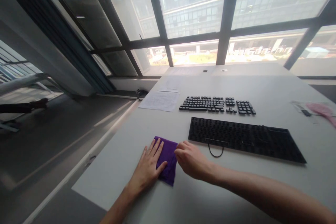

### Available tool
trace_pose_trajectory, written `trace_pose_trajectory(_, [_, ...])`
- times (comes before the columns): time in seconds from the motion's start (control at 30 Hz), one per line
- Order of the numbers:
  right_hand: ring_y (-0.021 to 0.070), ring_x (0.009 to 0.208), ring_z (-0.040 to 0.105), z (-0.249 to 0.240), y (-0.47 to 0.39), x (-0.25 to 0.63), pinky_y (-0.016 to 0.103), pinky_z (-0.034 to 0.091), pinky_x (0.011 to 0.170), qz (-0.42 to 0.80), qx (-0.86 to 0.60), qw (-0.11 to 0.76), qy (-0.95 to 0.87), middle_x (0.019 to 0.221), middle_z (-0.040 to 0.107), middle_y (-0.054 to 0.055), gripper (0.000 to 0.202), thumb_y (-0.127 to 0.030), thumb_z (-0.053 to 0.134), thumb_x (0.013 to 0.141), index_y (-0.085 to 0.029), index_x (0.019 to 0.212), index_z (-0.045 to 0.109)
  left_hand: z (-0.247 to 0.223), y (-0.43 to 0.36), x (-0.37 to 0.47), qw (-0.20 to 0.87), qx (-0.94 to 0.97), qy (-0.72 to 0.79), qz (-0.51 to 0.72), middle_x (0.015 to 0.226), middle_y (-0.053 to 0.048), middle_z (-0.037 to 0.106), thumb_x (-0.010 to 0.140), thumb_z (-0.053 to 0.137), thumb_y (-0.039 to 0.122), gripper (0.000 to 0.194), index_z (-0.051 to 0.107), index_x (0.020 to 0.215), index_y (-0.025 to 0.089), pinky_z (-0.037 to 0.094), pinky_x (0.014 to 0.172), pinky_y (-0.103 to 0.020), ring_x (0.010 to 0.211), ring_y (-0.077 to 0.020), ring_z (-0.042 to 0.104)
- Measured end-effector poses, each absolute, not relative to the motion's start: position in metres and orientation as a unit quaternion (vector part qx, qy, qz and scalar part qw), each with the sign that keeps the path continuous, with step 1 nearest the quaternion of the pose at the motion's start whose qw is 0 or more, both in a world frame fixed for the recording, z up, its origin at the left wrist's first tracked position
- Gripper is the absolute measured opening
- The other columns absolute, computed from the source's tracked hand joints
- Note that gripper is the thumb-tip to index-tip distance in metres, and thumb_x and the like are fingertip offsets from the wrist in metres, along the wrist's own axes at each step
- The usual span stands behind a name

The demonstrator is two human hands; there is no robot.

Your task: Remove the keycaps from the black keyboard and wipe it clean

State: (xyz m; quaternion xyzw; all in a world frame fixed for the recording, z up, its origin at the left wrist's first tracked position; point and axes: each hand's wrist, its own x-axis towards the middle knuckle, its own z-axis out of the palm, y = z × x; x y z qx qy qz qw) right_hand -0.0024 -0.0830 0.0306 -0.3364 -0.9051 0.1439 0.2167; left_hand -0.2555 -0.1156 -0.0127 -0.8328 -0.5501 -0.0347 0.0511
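A folded purple cloth (169, 157) lies on the white table (126, 154). Flat on its left part rests my left hand (149, 164), fingers spread and pointing away from me. My right hand (189, 157) is closed at the cloth's upper right edge, its fingertips pressed together there; the fingers hide what part of the edge they pinch. To the right of the cloth is a black keyboard base (244, 140) without keycaps, with a cable loop below its edge. Behind it, loose black keycaps (202, 104) are laid out in keyboard order.
Papers (160, 100) lie at the table's left side, towards the back. A pink object (319, 109) and a small clear bag are at the far right. Large windows (194, 3) stand behind the table. The table's left edge borders the grey floor (65, 143).
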Motion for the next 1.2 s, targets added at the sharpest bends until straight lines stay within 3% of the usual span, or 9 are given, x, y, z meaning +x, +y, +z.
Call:
trace_pose_trajectory(0.1, [0.0257, 0.092, 0.055, 0.018, -0.086, -0.031, 0.036, 0.046, 0.080, 0.102, -0.385, 0.172, -0.901, 0.096, 0.064, 0.012, 0.011, -0.024, 0.058, 0.093, -0.015, 0.093, 0.065, -0.016, -0.128, -0.242, 0.060, -0.833, -0.549, -0.035, 0.163, -0.013, 0.017, 0.095, 0.041, 0.061, 0.084, 0.004, 0.158, 0.020, 0.020, 0.118, -0.056, 0.151, -0.0319, 0.015])
trace_pose_trajectory(0.23, [0.0296, 0.101, 0.052, 0.011, -0.084, -0.035, 0.039, 0.045, 0.084, 0.091, -0.444, 0.152, -0.878, 0.104, 0.062, 0.013, 0.021, -0.027, 0.065, 0.089, -0.016, 0.107, 0.063, -0.012, -0.142, -0.227, 0.038, -0.838, -0.543, -0.037, 0.163, -0.014, 0.013, 0.091, 0.045, 0.066, 0.091, 0.005, 0.159, 0.019, 0.020, 0.118, -0.059, 0.151, -0.0355, 0.012])
trace_pose_trajectory(0.37, [0.0253, 0.093, 0.052, 0.008, -0.081, -0.024, 0.035, 0.043, 0.083, 0.115, -0.440, 0.146, -0.878, 0.098, 0.061, 0.011, 0.015, -0.011, 0.055, 0.091, -0.017, 0.103, 0.062, -0.001, -0.128, -0.226, -0.002, -0.828, -0.555, -0.086, 0.162, -0.009, 0.025, 0.100, 0.041, 0.046, 0.062, 0.025, 0.156, 0.026, 0.026, 0.118, -0.056, 0.149, -0.0319, 0.020])
trace_pose_trajectory(0.53, [0.0180, 0.081, 0.051, 0.005, -0.086, -0.012, 0.028, 0.042, 0.074, 0.181, -0.407, 0.199, -0.873, 0.092, 0.058, 0.006, 0.026, 0.001, 0.045, 0.087, -0.018, 0.096, 0.060, 0.005, -0.092, -0.228, -0.110, -0.822, -0.521, -0.203, 0.129, -0.008, 0.060, 0.099, 0.042, 0.022, 0.037, 0.058, 0.133, 0.025, 0.045, 0.108, -0.044, 0.124, -0.0237, 0.053])
trace_pose_trajectory(0.63, [0.0152, 0.078, 0.051, 0.006, -0.091, 0.002, 0.024, 0.043, 0.070, 0.236, -0.401, 0.256, -0.847, 0.090, 0.055, 0.004, 0.027, 0.002, 0.044, 0.086, -0.018, 0.094, 0.060, 0.015, -0.081, -0.218, -0.182, -0.821, -0.485, -0.240, 0.107, -0.008, 0.064, 0.097, 0.044, 0.018, 0.030, 0.065, 0.118, 0.024, 0.053, 0.094, -0.038, 0.104, -0.0211, 0.060])
trace_pose_trajectory(0.73, [0.0144, 0.078, 0.053, 0.015, -0.087, 0.022, 0.024, 0.046, 0.071, 0.257, -0.403, 0.322, -0.818, 0.093, 0.055, 0.004, 0.031, 0.003, 0.044, 0.084, -0.019, 0.094, 0.063, 0.032, -0.069, -0.199, -0.207, -0.812, -0.461, -0.293, 0.101, -0.007, 0.059, 0.096, 0.046, 0.017, 0.026, 0.068, 0.109, 0.023, 0.054, 0.086, -0.034, 0.096, -0.0193, 0.060])
trace_pose_trajectory(0.9, [0.0167, 0.086, 0.057, 0.040, -0.045, 0.062, 0.028, 0.049, 0.080, 0.205, -0.450, 0.415, -0.764, 0.096, 0.057, 0.006, 0.030, 0.000, 0.045, 0.087, -0.018, 0.095, 0.067, 0.049, -0.021, -0.149, -0.192, -0.811, -0.433, -0.342, 0.111, -0.008, 0.057, 0.095, 0.048, 0.017, 0.026, 0.069, 0.109, 0.022, 0.053, 0.090, -0.036, 0.097, -0.0189, 0.061])
trace_pose_trajectory(1.07, [0.0253, 0.105, 0.055, 0.040, -0.007, 0.085, 0.040, 0.045, 0.094, 0.056, -0.547, 0.343, -0.761, 0.111, 0.062, 0.014, 0.028, -0.003, 0.047, 0.089, -0.015, 0.100, 0.070, 0.029, 0.018, -0.098, -0.037, -0.818, -0.480, -0.317, 0.140, -0.018, 0.046, 0.094, 0.044, 0.014, 0.041, 0.056, 0.133, 0.013, 0.039, 0.111, -0.051, 0.132, -0.0307, 0.045])
trace_pose_trajectory(1.2, [0.0283, 0.114, 0.053, 0.016, -0.016, 0.083, 0.044, 0.042, 0.102, 0.021, -0.534, 0.297, -0.791, 0.122, 0.062, 0.016, 0.032, -0.007, 0.049, 0.089, -0.014, 0.114, 0.067, 0.002, 0.015, -0.082, -0.032, -0.889, -0.400, -0.221, 0.152, -0.014, 0.041, 0.098, 0.039, 0.022, 0.051, 0.040, 0.148, 0.013, 0.028, 0.119, -0.050, 0.145, -0.0278, 0.031])
